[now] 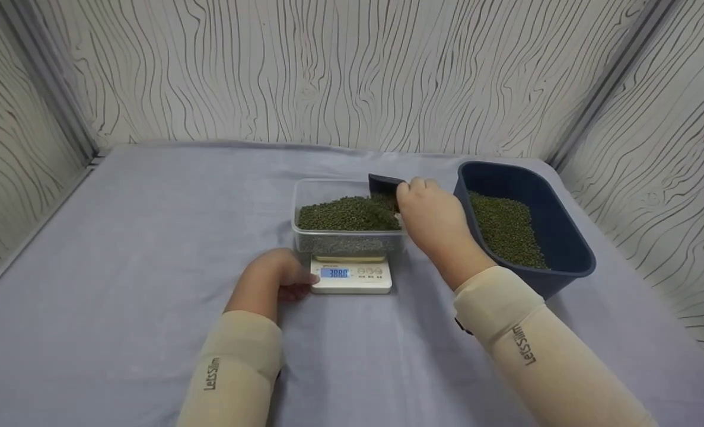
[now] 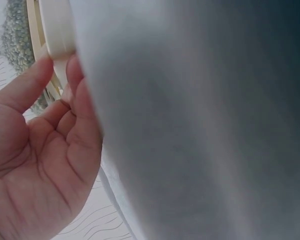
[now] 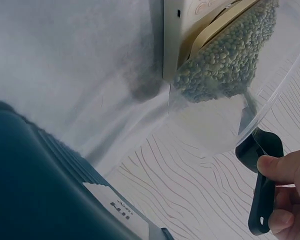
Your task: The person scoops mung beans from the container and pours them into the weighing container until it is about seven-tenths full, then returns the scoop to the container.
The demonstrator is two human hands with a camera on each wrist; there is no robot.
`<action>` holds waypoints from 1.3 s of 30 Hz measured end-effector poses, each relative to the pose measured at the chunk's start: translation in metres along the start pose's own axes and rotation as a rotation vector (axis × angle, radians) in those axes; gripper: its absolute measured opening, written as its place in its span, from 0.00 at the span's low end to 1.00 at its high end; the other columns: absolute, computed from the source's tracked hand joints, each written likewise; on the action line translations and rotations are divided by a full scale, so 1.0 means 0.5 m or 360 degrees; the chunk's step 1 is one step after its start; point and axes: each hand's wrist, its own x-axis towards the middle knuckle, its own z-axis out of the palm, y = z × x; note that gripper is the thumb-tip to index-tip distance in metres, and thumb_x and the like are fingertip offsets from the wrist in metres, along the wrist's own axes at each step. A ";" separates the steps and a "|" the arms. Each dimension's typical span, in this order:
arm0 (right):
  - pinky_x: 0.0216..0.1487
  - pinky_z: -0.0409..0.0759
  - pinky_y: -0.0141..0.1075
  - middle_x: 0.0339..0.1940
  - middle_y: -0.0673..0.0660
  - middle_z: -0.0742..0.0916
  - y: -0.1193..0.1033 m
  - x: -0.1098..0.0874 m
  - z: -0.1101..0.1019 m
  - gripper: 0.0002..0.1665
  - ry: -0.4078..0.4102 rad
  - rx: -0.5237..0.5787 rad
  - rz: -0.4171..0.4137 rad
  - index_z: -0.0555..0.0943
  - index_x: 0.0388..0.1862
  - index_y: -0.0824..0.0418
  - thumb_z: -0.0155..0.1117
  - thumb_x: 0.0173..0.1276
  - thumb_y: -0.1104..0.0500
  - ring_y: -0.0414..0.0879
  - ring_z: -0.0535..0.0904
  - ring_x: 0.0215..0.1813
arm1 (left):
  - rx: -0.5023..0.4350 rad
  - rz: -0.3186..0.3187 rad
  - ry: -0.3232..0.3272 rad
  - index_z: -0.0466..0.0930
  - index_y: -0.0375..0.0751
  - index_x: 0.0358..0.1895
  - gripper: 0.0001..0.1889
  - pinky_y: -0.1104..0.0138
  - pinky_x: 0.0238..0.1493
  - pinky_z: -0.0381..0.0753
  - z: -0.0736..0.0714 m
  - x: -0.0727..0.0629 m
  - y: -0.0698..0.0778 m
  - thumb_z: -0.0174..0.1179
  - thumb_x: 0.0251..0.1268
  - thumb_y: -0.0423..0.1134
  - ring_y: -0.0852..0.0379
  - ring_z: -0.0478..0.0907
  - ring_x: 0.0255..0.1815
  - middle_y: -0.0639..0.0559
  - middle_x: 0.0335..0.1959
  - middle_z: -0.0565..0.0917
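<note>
My left hand (image 1: 273, 274) pinches the left front corner of a white kitchen scale (image 1: 352, 288). In the left wrist view its thumb lies on the upper edge, fingertips at the underside. Digits show on the scale's lit blue display (image 1: 334, 273). On the scale sits a clear plastic container (image 1: 352, 233) with a heap of green mung beans (image 1: 343, 214). My right hand (image 1: 435, 216) grips a black scoop (image 3: 261, 200) by its handle, thumb on top. The scoop tilts over the container's right side, and beans run off its edge onto the heap.
A deep dark-blue tub (image 1: 559, 219) of mung beans (image 1: 506, 231) stands right of the scale, close beside my right forearm. Pale cloth (image 1: 150, 237) covers the table. Wood-grain patterned panels (image 1: 328, 71) rise behind it and at both sides.
</note>
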 end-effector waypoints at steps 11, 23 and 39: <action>0.22 0.79 0.43 0.35 0.63 0.78 -0.005 -0.004 0.007 0.09 0.0307 -0.0092 -0.0092 0.74 0.40 0.68 0.56 0.66 0.62 0.54 0.76 0.36 | -0.0001 0.0014 0.0002 0.80 0.38 0.26 0.11 0.71 0.27 0.76 -0.002 0.001 -0.002 0.61 0.59 0.43 0.61 0.74 0.20 0.52 0.20 0.78; 0.35 0.79 0.46 0.38 0.64 0.79 0.020 -0.013 -0.007 0.12 0.0084 0.0113 0.0015 0.73 0.43 0.69 0.58 0.65 0.61 0.56 0.76 0.41 | 0.0014 0.0013 0.0008 0.81 0.37 0.28 0.10 0.70 0.26 0.76 -0.001 0.002 0.000 0.62 0.58 0.41 0.60 0.75 0.21 0.52 0.20 0.79; 0.41 0.72 0.52 0.37 0.64 0.79 0.129 -0.044 -0.038 0.07 -0.0087 0.0540 0.0165 0.74 0.37 0.66 0.55 0.66 0.61 0.59 0.75 0.42 | -0.0006 0.0015 0.0012 0.81 0.36 0.28 0.10 0.70 0.27 0.77 0.001 -0.004 0.002 0.61 0.59 0.41 0.61 0.74 0.19 0.51 0.19 0.79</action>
